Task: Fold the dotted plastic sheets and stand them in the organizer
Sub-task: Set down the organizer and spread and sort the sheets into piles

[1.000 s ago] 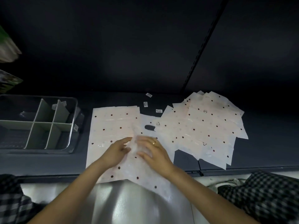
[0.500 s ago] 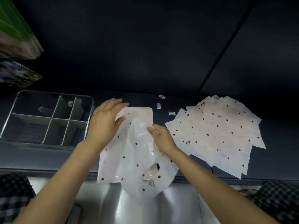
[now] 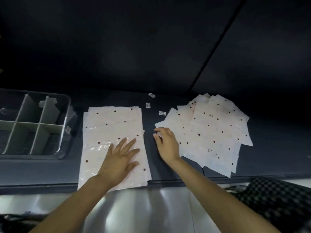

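Under my left hand (image 3: 120, 158): dotted sheet (image 3: 114, 132), glossy thin plastic. Organizer (image 3: 64, 115): clear plastic walls, matt dividers, seemingly. Counter (image 3: 277, 132): dark, matt.

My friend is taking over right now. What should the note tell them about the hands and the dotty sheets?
Left hand: flat, fingers straight, pressing on the folded sheet in front of the person.
Right hand: fingers loosely curled, holding nothing that shows, at the near-left edge of the loose pile of dotted sheets on the right.
Organizer: on the left, beside the folded sheet; no dotted sheets show in its compartments.
Done: one sheet appears folded and lies flat.
Left: probably finish folding it, stand it in the organizer, then fold the pile.
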Available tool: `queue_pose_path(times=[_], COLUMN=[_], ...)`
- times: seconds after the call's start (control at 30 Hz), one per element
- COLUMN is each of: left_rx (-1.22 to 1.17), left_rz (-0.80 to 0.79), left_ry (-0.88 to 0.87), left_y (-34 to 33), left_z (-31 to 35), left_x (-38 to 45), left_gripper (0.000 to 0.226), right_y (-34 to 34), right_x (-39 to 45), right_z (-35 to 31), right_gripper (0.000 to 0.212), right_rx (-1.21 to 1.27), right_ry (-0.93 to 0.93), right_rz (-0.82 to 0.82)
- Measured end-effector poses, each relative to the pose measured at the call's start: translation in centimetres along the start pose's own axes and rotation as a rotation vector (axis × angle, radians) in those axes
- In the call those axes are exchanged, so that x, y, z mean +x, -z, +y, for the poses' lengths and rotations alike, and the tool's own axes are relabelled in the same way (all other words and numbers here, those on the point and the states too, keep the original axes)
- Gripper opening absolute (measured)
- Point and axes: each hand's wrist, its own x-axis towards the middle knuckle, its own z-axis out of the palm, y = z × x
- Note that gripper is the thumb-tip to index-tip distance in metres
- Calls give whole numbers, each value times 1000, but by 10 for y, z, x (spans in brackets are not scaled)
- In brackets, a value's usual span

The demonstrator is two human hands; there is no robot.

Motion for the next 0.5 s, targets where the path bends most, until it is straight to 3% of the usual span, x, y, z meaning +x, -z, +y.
queue_pose_path(times=[0.03, 0.1, 0.17, 0.23, 0.3, 0.4, 0.5], left_rx=[19, 60, 125, 174, 203, 192, 161], left_rz=[5, -33, -114, -187, -222, -216, -220], left_ry=[-31, -78, -111, -128, -125, -122, -132], left_y=[-2, -6, -11, -15, -18, -17, -11], left_z=[5, 14, 21, 24, 22, 14, 9], left_x=[3, 9, 14, 18, 19, 13, 5], left_gripper=[52, 54, 58, 58, 60, 87, 95], right_y=[12, 37, 60, 76, 83, 85, 83], right_x=[-4, -6, -11, -23, -33, -32, -27], right_z=[17, 54, 94, 128, 148, 150, 140], right_gripper=[30, 45, 61, 65, 51, 19, 20], right_rx=[-138, -297, -346, -364, -303, -221, -223], right_ry=[53, -43, -267, -366, -303, -272, -241], right_rz=[73, 147, 116, 18, 49, 213, 193])
